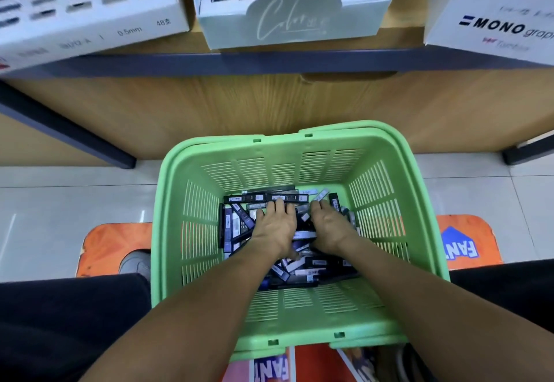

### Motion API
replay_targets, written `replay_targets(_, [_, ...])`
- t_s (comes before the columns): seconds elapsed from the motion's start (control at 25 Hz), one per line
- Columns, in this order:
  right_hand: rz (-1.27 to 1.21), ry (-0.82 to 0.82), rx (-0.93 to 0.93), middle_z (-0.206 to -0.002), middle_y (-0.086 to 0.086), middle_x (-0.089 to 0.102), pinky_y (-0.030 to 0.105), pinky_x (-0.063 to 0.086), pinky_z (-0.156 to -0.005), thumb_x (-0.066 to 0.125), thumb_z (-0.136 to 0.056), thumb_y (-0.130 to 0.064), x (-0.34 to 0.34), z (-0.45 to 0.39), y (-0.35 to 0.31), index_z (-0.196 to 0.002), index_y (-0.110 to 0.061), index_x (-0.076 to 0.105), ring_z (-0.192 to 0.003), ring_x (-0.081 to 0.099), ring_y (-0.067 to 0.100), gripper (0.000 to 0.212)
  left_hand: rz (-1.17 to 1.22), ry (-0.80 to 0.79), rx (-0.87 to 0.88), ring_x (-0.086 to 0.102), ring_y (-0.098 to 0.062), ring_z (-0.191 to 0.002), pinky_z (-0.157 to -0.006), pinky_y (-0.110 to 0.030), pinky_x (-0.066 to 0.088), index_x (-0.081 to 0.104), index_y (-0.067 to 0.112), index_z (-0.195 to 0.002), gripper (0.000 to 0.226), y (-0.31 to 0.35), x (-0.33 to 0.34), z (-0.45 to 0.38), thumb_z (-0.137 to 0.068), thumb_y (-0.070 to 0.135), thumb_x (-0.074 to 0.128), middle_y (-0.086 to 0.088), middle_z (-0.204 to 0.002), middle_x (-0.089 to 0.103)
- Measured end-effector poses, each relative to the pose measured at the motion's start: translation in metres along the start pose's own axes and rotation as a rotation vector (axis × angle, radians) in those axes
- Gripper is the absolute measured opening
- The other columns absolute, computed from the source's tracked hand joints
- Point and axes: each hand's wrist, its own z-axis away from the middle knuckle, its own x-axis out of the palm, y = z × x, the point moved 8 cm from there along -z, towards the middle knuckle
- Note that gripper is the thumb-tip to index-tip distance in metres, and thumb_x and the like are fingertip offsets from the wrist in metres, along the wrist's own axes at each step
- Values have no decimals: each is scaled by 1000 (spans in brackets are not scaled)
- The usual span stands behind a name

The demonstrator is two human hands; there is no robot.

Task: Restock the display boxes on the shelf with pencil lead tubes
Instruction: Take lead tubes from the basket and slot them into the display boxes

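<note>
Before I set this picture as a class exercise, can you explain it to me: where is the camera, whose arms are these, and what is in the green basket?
There is one picture only, taken by a wide-angle camera worn on a person's head, looking forward and down. There is no machine: the two bare arms belong to that person.

Both hands reach into a green plastic basket that sits on the floor in front of a wooden shelf. Its bottom is covered with a loose pile of pencil lead tubes, mostly dark with white labels.

The left hand and the right hand lie palm down on the pile. Whether either grip has closed on a tube cannot be seen.

On the shelf stand three white display boxes, waiting to be restocked.
</note>
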Motion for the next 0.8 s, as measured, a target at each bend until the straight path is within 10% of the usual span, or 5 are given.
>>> replay_targets(0.44, [-571, -92, 189, -117, 2, 59, 31, 53, -93, 93, -67, -8, 16, -6, 24, -134, -10, 52, -108, 60, 22, 78, 55, 26, -45, 39, -30, -129, -113, -47, 35, 41, 7, -139, 82, -6, -2, -7, -74, 31, 85, -12, -135, 43])
replay_targets(0.8, [-995, 80, 220, -109, 6, 63, 22, 52, -63, 75, -74, 14, 3, -10, 29, -115, -19, 55, -86, 61, 18, 57, 197, 125, -68, 60, -23, -77, -67, -34, 50, 51, 10, -118, 39, -12, -18, -8, -84, 2, 67, -2, -82, 61])
